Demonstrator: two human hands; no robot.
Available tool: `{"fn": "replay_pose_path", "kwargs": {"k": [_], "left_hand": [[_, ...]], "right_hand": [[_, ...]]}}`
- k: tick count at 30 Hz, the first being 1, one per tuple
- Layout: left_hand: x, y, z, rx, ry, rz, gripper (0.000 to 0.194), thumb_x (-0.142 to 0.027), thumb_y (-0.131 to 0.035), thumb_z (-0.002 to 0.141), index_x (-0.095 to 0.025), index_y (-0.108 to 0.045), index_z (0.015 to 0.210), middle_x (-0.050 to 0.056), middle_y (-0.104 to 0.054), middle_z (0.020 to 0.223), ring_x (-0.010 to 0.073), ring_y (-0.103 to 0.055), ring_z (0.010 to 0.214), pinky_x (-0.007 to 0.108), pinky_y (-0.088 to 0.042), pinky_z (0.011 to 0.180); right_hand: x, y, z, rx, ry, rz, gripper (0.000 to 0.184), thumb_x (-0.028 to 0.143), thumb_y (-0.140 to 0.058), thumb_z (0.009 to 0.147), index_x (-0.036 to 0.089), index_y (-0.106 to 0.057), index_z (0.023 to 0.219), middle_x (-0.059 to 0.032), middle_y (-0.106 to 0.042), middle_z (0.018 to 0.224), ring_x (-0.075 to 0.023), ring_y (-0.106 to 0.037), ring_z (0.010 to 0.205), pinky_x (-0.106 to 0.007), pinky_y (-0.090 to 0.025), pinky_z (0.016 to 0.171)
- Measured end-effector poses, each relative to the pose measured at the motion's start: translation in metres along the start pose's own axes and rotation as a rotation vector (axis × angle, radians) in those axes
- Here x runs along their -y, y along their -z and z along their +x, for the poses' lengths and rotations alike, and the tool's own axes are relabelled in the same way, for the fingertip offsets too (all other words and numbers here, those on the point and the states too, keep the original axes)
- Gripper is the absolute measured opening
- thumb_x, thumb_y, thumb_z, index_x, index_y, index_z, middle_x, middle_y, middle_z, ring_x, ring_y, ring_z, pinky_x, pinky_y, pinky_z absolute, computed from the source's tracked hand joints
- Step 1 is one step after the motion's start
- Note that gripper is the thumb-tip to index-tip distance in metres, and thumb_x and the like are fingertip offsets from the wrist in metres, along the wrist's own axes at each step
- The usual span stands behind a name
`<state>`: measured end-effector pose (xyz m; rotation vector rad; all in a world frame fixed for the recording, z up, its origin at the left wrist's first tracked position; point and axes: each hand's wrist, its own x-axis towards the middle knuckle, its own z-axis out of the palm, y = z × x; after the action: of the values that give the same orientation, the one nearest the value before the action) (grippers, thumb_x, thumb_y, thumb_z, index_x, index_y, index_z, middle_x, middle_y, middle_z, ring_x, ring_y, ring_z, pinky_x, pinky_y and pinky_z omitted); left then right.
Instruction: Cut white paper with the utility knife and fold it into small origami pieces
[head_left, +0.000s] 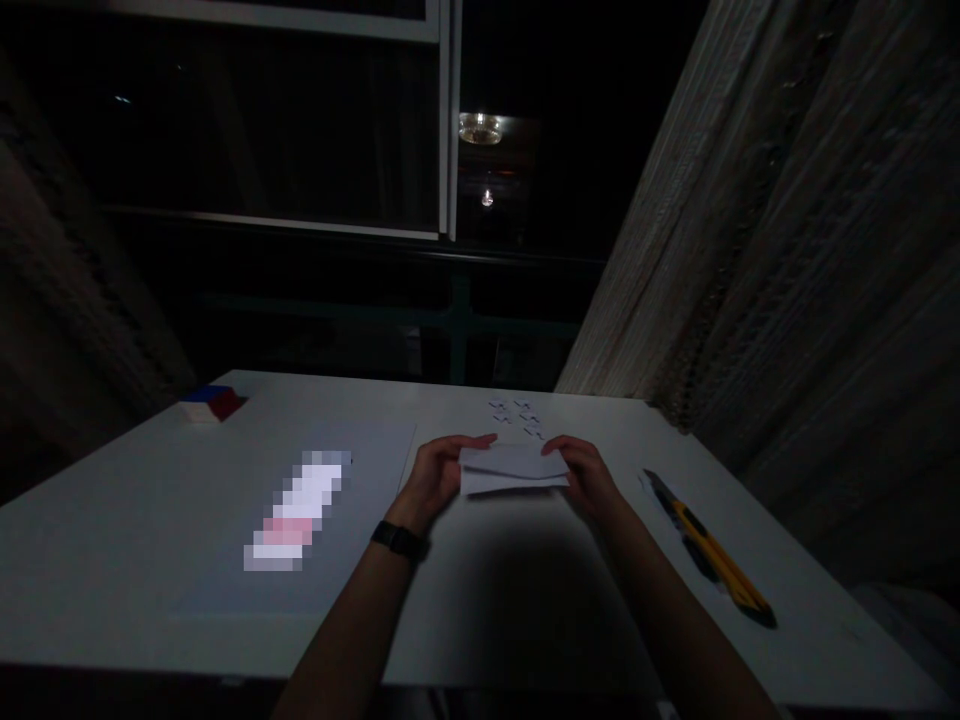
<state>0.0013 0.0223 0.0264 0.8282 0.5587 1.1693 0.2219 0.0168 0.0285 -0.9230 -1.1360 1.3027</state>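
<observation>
A folded sheet of white paper (514, 467) is held up above the white table, with its layers a little apart at the front edge. My left hand (439, 472) grips its left end, the thumb lying along the top edge. At the right end, my right hand (589, 472) pinches the same paper between thumb and fingers. A dark watch (399, 540) is on my left wrist. Just beyond the paper lie several small pale pieces with dark marks (523, 407).
A yellow and black utility knife (712, 555) lies on the table (480, 630) at the right. To the left are a large pale sheet (225, 590) and a bright pixelated patch (300, 510). A blue, red and white block (212, 402) sits far left. Curtains (645, 230) hang beside the dark window.
</observation>
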Motion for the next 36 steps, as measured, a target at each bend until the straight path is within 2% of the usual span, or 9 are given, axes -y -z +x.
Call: {"fn": "replay_pose_path", "kwargs": {"k": [3,7,11,15,18,21,27,32,36], "left_hand": [[-0.001,0.002,0.001,0.026,0.065,0.036,0.036,-0.038,-0.060,0.066,-0.004,-0.070,0.070,0.019,-0.068,0.087,0.0253,-0.063,0.079,0.031,-0.048,0.066],[0.003,-0.003,-0.002,-0.043,0.046,0.368,0.046,-0.029,-0.078,0.056,-0.009,-0.069,0.096,0.008,-0.069,0.070,0.0156,-0.060,0.061,0.026,-0.044,0.059],[0.008,-0.008,-0.005,0.068,0.131,0.574,0.040,-0.028,-0.081,0.052,-0.009,-0.071,0.086,0.006,-0.067,0.063,0.0134,-0.058,0.054,0.024,-0.042,0.055],[0.011,-0.010,-0.003,-0.097,0.035,0.512,0.035,-0.030,-0.082,0.051,-0.009,-0.069,0.076,0.009,-0.069,0.068,0.0157,-0.061,0.057,0.026,-0.045,0.055],[0.015,-0.009,0.001,-0.224,-0.068,0.425,0.036,-0.031,-0.080,0.054,-0.009,-0.067,0.078,0.009,-0.069,0.071,0.0164,-0.062,0.060,0.027,-0.046,0.059],[0.017,-0.008,0.003,-0.173,-0.108,0.432,0.032,-0.031,-0.080,0.054,-0.009,-0.068,0.074,0.011,-0.069,0.078,0.0170,-0.062,0.066,0.029,-0.047,0.066],[0.014,-0.003,0.005,-0.129,-0.220,0.497,0.035,-0.037,-0.072,0.065,-0.016,-0.069,0.093,0.009,-0.064,0.099,0.0169,-0.060,0.085,0.024,-0.046,0.068],[0.017,-0.005,0.005,-0.139,-0.065,0.354,0.061,-0.043,-0.069,0.067,-0.013,-0.055,0.118,0.006,-0.065,0.075,0.0133,-0.060,0.060,0.022,-0.044,0.053],[0.023,-0.008,0.008,-0.191,-0.161,0.423,0.045,-0.030,-0.075,0.060,-0.009,-0.066,0.098,0.011,-0.069,0.082,0.0192,-0.064,0.071,0.027,-0.048,0.062]], "right_hand": [[-0.002,0.002,0.000,0.013,0.059,-0.077,0.017,0.030,-0.055,0.058,0.018,-0.065,0.053,-0.0029,-0.055,0.048,-0.0151,-0.047,0.048,-0.027,-0.035,0.046],[-0.006,0.002,0.000,0.033,0.094,-0.258,0.022,0.038,-0.062,0.063,0.017,-0.065,0.058,-0.0014,-0.056,0.049,-0.0124,-0.046,0.045,-0.025,-0.033,0.044],[-0.004,-0.004,-0.002,0.072,0.085,-0.218,0.042,0.036,-0.076,0.055,0.018,-0.064,0.091,-0.0041,-0.068,0.072,-0.0172,-0.059,0.058,-0.027,-0.044,0.052],[-0.007,-0.014,-0.003,-0.039,0.065,-0.009,0.066,0.039,-0.074,0.060,0.021,-0.051,0.119,-0.0037,-0.069,0.078,-0.0203,-0.064,0.067,-0.030,-0.049,0.057],[-0.016,-0.021,-0.003,-0.018,0.026,-0.048,0.053,0.043,-0.072,0.062,0.019,-0.057,0.107,-0.0016,-0.067,0.067,-0.0158,-0.061,0.054,-0.022,-0.043,0.041],[-0.022,-0.027,-0.006,0.008,-0.003,-0.171,0.039,0.050,-0.067,0.066,0.014,-0.062,0.080,0.0017,-0.056,0.043,-0.0091,-0.045,0.032,-0.017,-0.027,0.028],[-0.013,-0.031,-0.012,-0.034,0.080,-0.113,0.039,0.050,-0.068,0.065,0.013,-0.068,0.079,-0.0060,-0.068,0.067,-0.0186,-0.063,0.061,-0.028,-0.049,0.056],[-0.012,-0.028,-0.016,0.044,0.110,-0.203,0.037,0.050,-0.066,0.067,0.014,-0.070,0.075,-0.0033,-0.067,0.067,-0.0183,-0.059,0.060,-0.028,-0.045,0.056],[-0.019,-0.031,-0.015,0.046,0.122,-0.314,0.041,0.052,-0.061,0.070,0.013,-0.063,0.057,-0.0002,-0.057,0.052,-0.0130,-0.050,0.050,-0.025,-0.039,0.051]]}}
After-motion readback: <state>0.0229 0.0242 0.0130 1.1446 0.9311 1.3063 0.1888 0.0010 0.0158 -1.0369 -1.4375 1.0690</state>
